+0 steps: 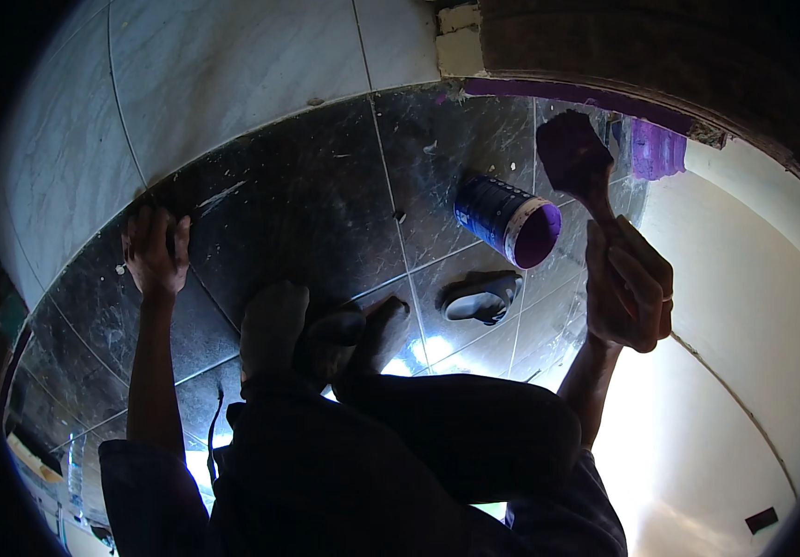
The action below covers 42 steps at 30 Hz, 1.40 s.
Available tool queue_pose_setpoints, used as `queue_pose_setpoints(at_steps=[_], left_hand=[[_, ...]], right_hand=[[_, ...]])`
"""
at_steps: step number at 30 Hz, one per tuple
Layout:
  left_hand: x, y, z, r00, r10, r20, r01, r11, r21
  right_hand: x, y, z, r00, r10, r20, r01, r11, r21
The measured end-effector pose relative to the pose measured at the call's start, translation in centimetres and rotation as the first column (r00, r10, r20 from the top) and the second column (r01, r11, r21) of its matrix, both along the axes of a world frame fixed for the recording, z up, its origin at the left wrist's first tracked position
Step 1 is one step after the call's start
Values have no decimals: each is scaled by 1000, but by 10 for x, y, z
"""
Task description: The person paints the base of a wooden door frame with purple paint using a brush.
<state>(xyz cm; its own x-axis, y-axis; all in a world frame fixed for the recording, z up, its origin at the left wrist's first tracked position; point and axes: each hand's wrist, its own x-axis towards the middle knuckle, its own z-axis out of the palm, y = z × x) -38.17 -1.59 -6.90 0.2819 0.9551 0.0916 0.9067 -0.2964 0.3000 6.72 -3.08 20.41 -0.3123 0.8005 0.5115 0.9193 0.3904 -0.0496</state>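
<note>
My right hand is closed around the handle of a wide paintbrush. Dark purple paint covers the brush head, which points up and away from me. Just left of the brush is a blue paint can with a pale rim; its inside is coated purple. Whether the can stands or lies on its side, I cannot tell. My left hand holds nothing and rests with fingers apart on the dark tiled floor, close to the foot of the marbled wall.
Pale marbled tiles cover the wall ahead. Purple paint marks a strip under a dark wooden edge and a patch beside the white wall. A slipper lies near my feet. Bright light glares at lower right.
</note>
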Motion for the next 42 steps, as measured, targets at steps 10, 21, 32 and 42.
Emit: queue_pose_setpoints(at_steps=[10,21,32,42], left_hand=[[0,3,1,1000,0,16,0,1000,0],[7,4,7,998,-6,66,3,999,54],[6,2,7,998,16,56,-16,1000,3],[6,2,8,999,22,36,-20,998,-55]], right_hand=[[16,34,15,999,23,-34,-20,997,75],[6,49,11,996,-66,-61,72,992,105],[9,38,-1,1000,18,-3,-18,993,115],[2,37,-3,998,46,39,-50,993,106]])
